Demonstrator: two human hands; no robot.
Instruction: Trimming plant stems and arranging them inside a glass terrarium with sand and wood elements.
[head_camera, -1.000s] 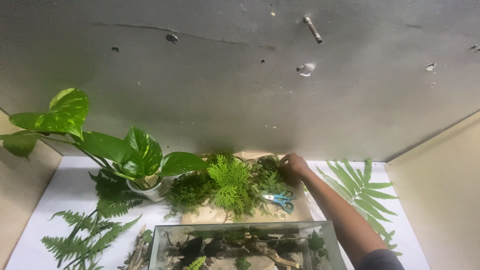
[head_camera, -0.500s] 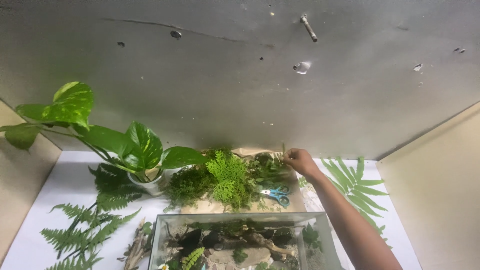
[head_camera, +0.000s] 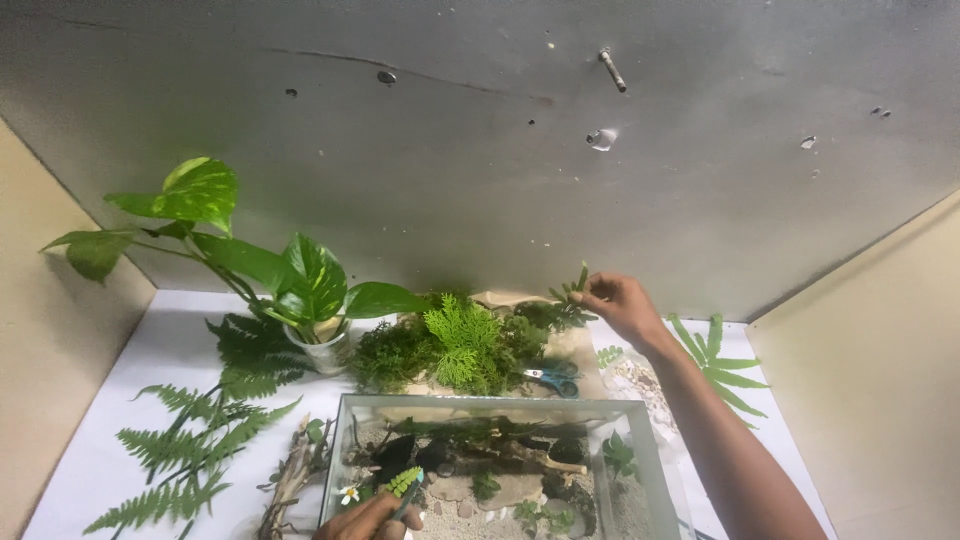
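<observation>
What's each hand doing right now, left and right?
Left hand: closed on a small green sprig at the glass tank.
Right hand: pinching a fern sprig.

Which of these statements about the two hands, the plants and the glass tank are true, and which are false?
1. The right hand holds a small green fern sprig. True.
2. The blue-handled scissors lie inside the rectangular glass tank. False: they lie behind it, beside the green cuttings.
3. The left hand is at the tank's front left. True.
4. The broad-leaved potted plant stands right of the tank. False: it stands left.
</observation>
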